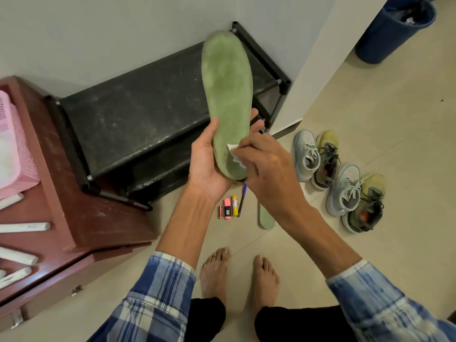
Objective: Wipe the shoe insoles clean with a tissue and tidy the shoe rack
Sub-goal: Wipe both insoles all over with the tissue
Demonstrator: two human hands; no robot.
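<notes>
My left hand (206, 159) grips a green insole (227, 95) by its heel end and holds it upright in front of the black shoe rack (138, 119). A white tissue (234, 154) is pinched in my right hand (269, 164) and pressed against the insole's lower part. A second green insole (265, 218) lies on the floor, partly hidden by my right forearm. The rack's top shelf carries nothing and looks dusty.
Two pairs of sneakers (340, 178) stand on the floor to the right. A battery, pink eraser, yellow glue stick and pen (233, 203) lie by the rack. A brown cabinet (74, 218) with a pink basket (14, 144) is left. A blue bin (394, 28) stands far right.
</notes>
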